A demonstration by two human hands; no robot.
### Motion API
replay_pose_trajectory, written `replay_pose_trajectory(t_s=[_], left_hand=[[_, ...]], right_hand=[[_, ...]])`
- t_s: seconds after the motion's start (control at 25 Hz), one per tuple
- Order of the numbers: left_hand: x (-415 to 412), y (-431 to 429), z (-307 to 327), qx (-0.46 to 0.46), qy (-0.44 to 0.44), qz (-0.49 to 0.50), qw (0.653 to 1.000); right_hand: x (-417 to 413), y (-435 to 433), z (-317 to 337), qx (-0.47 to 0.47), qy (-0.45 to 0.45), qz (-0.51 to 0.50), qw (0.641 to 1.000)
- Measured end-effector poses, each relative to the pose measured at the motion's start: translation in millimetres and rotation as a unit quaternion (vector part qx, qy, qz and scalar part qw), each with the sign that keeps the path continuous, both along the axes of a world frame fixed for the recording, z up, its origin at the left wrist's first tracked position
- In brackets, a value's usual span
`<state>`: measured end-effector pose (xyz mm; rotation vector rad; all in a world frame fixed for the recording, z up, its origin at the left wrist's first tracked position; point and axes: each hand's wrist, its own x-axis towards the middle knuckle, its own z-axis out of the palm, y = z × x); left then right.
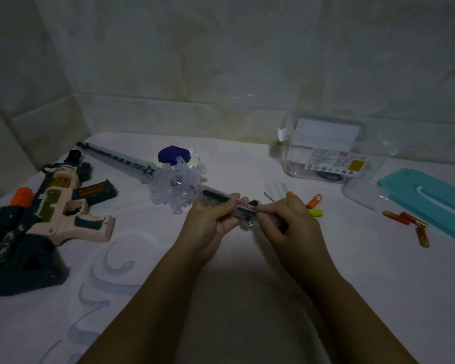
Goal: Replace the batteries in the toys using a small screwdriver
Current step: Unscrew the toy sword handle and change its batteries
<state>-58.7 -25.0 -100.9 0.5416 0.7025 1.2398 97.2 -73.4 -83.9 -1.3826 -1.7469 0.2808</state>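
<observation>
1. The clear storage box [331, 153] carries a white label with small print and a yellow square; the writing is too small to read.
2. The snowflake wand toy [176, 183] lies slanted on the tabletop [247, 271], its long axis going from the far left to the hands.
3. The left hand [210, 219] has its fingers closed around the wand's handle.
4. The right hand [286, 219] pinches a small screwdriver [260, 210], tip at the handle.
5. Orange batteries [314, 200] lie just beside the right hand.

1 head-worn view looks forward and down, close over the table [247, 298].
</observation>
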Motion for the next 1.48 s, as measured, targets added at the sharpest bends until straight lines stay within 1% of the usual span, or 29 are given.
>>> replay_pose_trajectory(t_s=[0.16, 0.4, 0.64, 0.76, 0.88, 1.04, 1.12, 1.16, 1.2, 1.24, 1.28, 1.32, 1.4, 1.48], left_hand=[[0.6, 1.8, -1.4, -0.005, 0.003, -0.001, 1.000], [-0.4, 3.7, -4.1, -0.003, -0.004, -0.003, 1.000], [-0.4, 4.3, -5.1, 0.002, -0.005, 0.001, 1.000], [-0.7, 4.0, -5.2, -0.004, -0.001, -0.001, 1.000], [-0.7, 3.4, -5.1, -0.004, 0.003, -0.005, 1.000], [-1.6, 3.2, -6.7, 0.009, 0.022, -0.008, 1.000], [-1.0, 3.2, -7.1, 0.012, 0.037, -0.004, 0.999], [-0.5, 3.4, -7.2, 0.012, 0.041, 0.000, 0.999], [-0.2, 3.6, -7.2, 0.012, 0.042, 0.001, 0.999], [0.0, 4.0, -7.0, 0.014, 0.038, -0.001, 0.999], [-0.1, 3.9, -6.5, 0.017, 0.033, -0.004, 0.999], [-0.5, 3.5, -6.2, 0.022, 0.029, -0.007, 0.999], [-1.3, 2.3, -5.6, 0.030, 0.023, -0.011, 0.999], [-1.9, 2.2, -5.2, 0.029, 0.014, -0.009, 0.999]], right_hand=[[3.9, 0.8, -0.9, 0.049, -0.004, -0.034, 0.998], [2.2, 2.3, -4.4, 0.043, -0.002, -0.044, 0.998], [-2.0, -0.1, -3.0, 0.062, -0.014, -0.050, 0.997], [-1.4, -0.3, -4.0, 0.041, -0.021, -0.055, 0.997], [0.2, 0.6, -4.3, 0.021, -0.009, -0.055, 0.998], [-6.1, 2.8, -3.4, -0.033, 0.034, -0.043, 0.998], [-8.9, 0.4, -1.4, -0.063, 0.070, -0.026, 0.995], [-8.8, -1.0, -0.1, -0.084, 0.113, -0.020, 0.990], [-7.4, -2.6, 1.9, -0.115, 0.181, -0.015, 0.977], [-5.5, -4.3, 5.4, -0.156, 0.261, -0.008, 0.953], [-3.3, -5.5, 8.0, -0.200, 0.335, 0.009, 0.921], [0.0, -6.6, 10.5, -0.241, 0.389, 0.034, 0.888], [5.4, -8.0, 14.1, -0.311, 0.440, 0.086, 0.838], [7.7, -7.3, 14.7, -0.336, 0.468, 0.112, 0.810]])
